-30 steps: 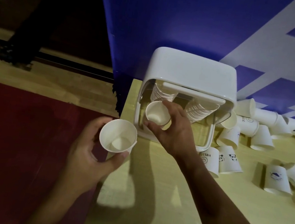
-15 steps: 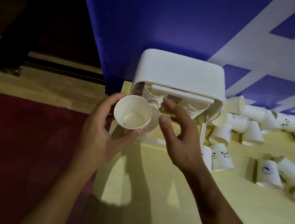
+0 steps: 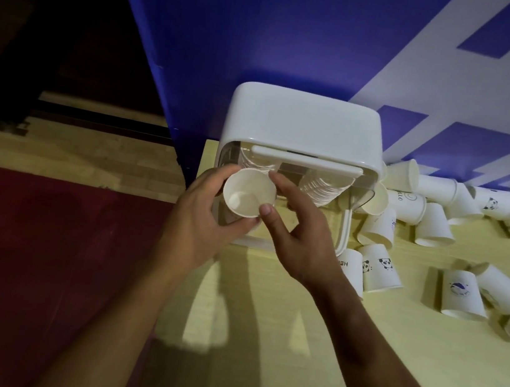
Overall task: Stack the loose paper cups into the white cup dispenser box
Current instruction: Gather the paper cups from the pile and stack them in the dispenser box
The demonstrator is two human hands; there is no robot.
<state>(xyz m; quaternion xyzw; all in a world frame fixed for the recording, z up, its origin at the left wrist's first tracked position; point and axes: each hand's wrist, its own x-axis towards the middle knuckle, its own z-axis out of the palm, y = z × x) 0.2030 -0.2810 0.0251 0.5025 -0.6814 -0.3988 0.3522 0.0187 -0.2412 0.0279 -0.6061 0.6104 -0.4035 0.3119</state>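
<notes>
The white cup dispenser box [image 3: 302, 124] stands at the table's far left corner, its front open, with two stacks of cups [image 3: 323, 188] inside. A white paper cup [image 3: 246, 197], mouth toward me, sits at the front of the left stack. My left hand [image 3: 200, 225] grips this cup from the left and below. My right hand [image 3: 300, 235] pinches its right rim between thumb and forefinger. Several loose paper cups [image 3: 436, 225] lie on their sides to the right of the box.
The pale wooden table [image 3: 307, 348] ends just left of the box, with red floor [image 3: 41, 261] below. A blue and white wall panel [image 3: 302, 36] stands right behind the box. More printed cups [image 3: 462, 294] lie at the right edge.
My left hand has carried its cup up and right to the dispenser's left stack. My right hand let the earlier cup sit on the stack and now holds the new cup's rim.
</notes>
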